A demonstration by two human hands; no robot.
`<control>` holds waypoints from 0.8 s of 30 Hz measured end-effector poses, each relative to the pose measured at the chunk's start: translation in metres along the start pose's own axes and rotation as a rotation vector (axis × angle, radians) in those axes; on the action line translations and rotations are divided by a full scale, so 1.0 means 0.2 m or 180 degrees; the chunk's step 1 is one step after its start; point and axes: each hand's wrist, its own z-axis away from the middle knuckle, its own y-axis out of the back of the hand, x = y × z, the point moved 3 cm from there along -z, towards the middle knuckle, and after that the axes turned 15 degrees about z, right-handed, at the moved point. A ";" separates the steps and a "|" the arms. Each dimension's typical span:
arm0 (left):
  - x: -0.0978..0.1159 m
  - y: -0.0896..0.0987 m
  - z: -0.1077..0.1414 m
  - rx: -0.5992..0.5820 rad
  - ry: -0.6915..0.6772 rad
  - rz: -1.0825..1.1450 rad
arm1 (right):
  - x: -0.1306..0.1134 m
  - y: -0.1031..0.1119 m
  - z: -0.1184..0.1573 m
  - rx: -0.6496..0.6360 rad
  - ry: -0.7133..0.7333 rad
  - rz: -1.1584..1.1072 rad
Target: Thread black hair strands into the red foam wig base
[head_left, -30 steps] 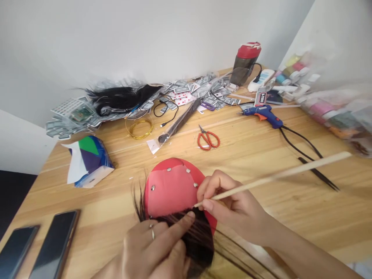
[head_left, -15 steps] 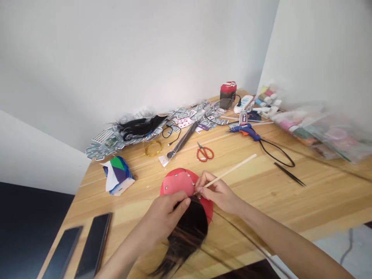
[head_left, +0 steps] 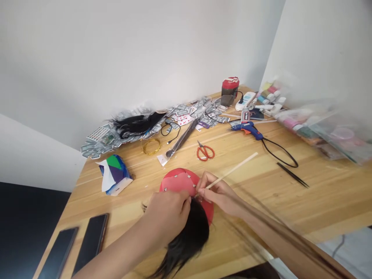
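Note:
A red round piece (head_left: 209, 211) lies on the table, with a pink panel (head_left: 178, 184) and several small silvery studs on it. Black hair (head_left: 193, 236) covers its near half and hangs down over the table. My left hand (head_left: 168, 213) is closed at the top of the hair, back upward, its fingertips partly hidden. A few strands poke out to its left. In my right hand (head_left: 216, 192) a thin pale wooden stick (head_left: 236, 166) is pinched like a pen, its lower tip at the top edge of the hair, near my left fingertips.
Red-handled scissors (head_left: 205, 152), a gold wire coil (head_left: 151, 146) and a blue glue gun (head_left: 247, 129) lie beyond. Black tweezers (head_left: 292, 174) are at right, a tissue pack (head_left: 116, 174) and two phones (head_left: 90, 240) at left. Playing cards and black hair line the wall.
My left hand has turned over, its thumb tucking in and its back now facing up. Hair strands show to its left. My right hand and the stick stay nearly in place.

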 end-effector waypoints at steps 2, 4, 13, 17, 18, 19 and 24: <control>0.00 0.00 -0.01 -0.0040 -0.0052 -0.0086 | 0.00 0.00 0.00 -0.0001 -0.0022 -0.0019; 0.00 0.00 -0.01 -0.0055 -0.0062 -0.0216 | -0.01 0.00 0.00 -0.0013 -0.0057 -0.0043; 0.07 0.01 0.01 -0.0216 -0.0026 -0.0850 | -0.01 0.00 -0.01 -0.0032 -0.0170 -0.0208; 0.05 0.02 0.00 -0.0238 -0.0051 -0.0909 | -0.01 0.01 -0.01 -0.0058 -0.0165 -0.0294; 0.05 0.03 0.00 -0.0241 -0.0062 -0.0903 | -0.01 0.01 -0.01 -0.0057 -0.0168 -0.0307; 0.04 0.03 0.00 -0.0241 -0.0079 -0.0891 | -0.01 0.01 -0.01 -0.0055 -0.0171 -0.0317; 0.01 0.01 0.02 -0.0207 -0.0186 -0.0883 | 0.00 0.00 -0.02 -0.0029 -0.0200 -0.0318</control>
